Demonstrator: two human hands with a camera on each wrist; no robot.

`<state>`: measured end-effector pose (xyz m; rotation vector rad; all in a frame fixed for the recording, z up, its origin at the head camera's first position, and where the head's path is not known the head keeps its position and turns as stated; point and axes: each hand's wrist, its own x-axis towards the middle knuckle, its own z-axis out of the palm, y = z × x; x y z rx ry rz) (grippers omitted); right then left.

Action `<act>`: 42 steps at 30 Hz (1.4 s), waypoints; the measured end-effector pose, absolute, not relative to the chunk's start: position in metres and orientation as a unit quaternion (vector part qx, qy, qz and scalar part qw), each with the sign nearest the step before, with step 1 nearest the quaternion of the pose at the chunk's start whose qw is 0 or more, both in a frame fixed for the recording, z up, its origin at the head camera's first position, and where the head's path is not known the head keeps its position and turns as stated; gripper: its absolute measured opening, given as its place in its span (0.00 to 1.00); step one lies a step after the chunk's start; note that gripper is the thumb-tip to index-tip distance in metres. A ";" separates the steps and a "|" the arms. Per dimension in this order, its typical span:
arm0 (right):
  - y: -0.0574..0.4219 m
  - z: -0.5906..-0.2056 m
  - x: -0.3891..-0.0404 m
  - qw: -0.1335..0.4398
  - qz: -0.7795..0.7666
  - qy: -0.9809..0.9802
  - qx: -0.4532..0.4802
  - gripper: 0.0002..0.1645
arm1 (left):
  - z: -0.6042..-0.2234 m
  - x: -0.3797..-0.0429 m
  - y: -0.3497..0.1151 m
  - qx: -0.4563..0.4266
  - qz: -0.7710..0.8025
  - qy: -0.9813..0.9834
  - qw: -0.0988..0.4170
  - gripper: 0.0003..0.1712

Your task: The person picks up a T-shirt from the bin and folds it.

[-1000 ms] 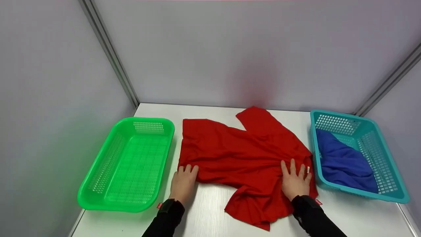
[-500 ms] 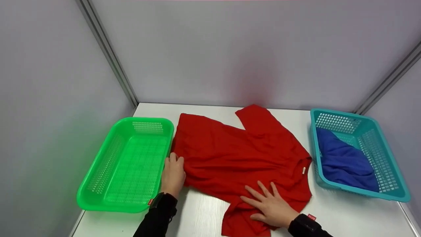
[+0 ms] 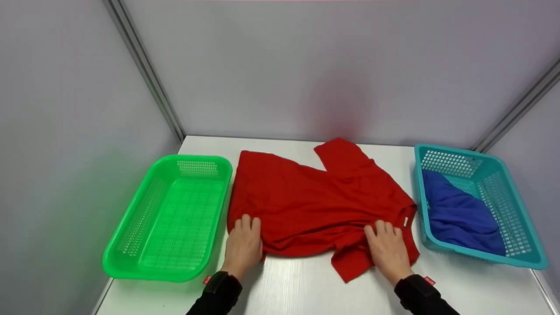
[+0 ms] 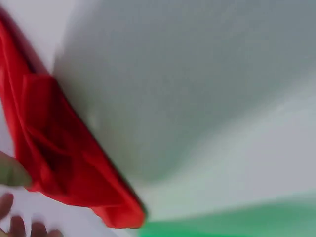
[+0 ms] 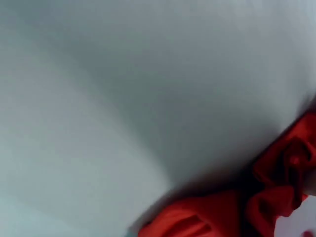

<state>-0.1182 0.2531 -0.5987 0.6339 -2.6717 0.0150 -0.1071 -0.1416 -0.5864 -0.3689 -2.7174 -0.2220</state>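
Observation:
A red short-sleeved shirt (image 3: 302, 197) lies spread sideways on the white table, its neck with a small white label toward the right. At the near hem corner, my left hand (image 3: 243, 247) grips the cloth with bent fingers. In the left wrist view the thumb (image 4: 12, 173) lies against the folded red edge. My right hand (image 3: 387, 251) grips the shirt by the near sleeve and shoulder, where the fabric bunches up. The right wrist view shows this gathered red cloth (image 5: 269, 207) close to the thumb; most of that hand is outside the view.
A green basket (image 3: 227, 183) with nothing in it stands left of the shirt. To the right, a teal basket (image 3: 496, 201) holds a crumpled blue cloth (image 3: 463, 218). The table (image 3: 288, 288) is bounded by grey panels at the back and both sides.
The left hand reached toward the green basket, spreading the hem left, then came back nearer. The right hand swept over the near sleeve, then returned to the shoulder; that sleeve is now drawn in.

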 end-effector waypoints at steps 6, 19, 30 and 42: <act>0.246 -0.599 -0.088 0.034 0.048 -0.949 0.309 0.30 | -0.588 -0.086 -0.143 -0.194 -0.087 -0.975 0.069 0.25; 0.288 -0.592 -0.079 0.153 0.162 -0.950 0.217 0.15 | -0.582 -0.091 -0.150 -0.197 -0.048 -0.969 0.143 0.10; 0.307 -0.546 -0.092 0.156 0.321 -0.930 0.083 0.12 | -0.549 -0.094 -0.164 -0.195 -0.207 -0.911 0.299 0.12; 0.330 -0.542 -0.088 0.125 0.245 -0.945 0.178 0.33 | -0.536 -0.089 -0.180 -0.042 -0.483 -0.846 0.224 0.16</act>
